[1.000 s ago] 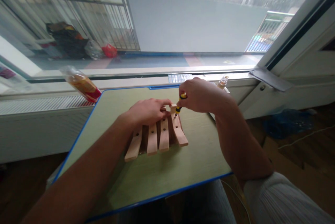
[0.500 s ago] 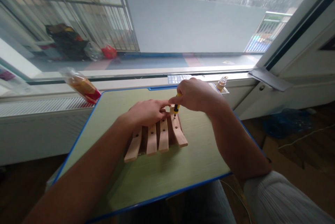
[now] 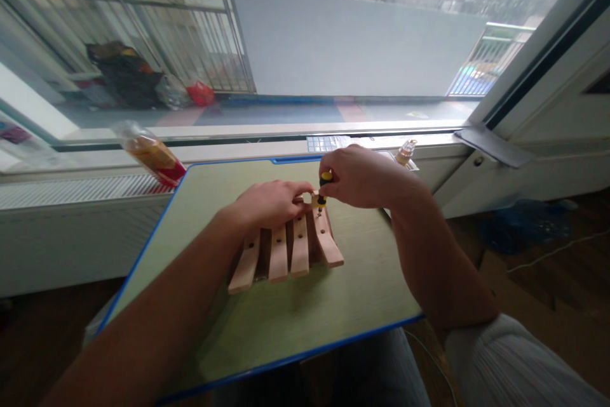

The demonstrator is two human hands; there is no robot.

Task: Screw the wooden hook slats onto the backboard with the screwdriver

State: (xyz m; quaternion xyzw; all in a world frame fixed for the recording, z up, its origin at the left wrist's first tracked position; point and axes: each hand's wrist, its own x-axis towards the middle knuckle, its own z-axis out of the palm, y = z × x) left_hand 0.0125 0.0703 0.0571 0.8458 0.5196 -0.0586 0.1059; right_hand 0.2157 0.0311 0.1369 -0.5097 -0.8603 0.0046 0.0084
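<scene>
At the left, the left hand (image 3: 274, 202) is lying across the wooden slats (image 3: 326, 248) on the green tabletop (image 3: 362, 286), its hidden underside leaving any grip impossible to tell, while farther right the screwdriver (image 3: 323, 190) is standing more upright than a second ago at the rightmost slat, and the right hand (image 3: 365, 175) is gripping its handle with newly recurled fingers, apparently meaning turning is continuing at one spot. Counting rightward, one wrapped packet (image 3: 155, 156), four slats, one screwdriver and one small bottle (image 3: 406, 152) are showing.
</scene>
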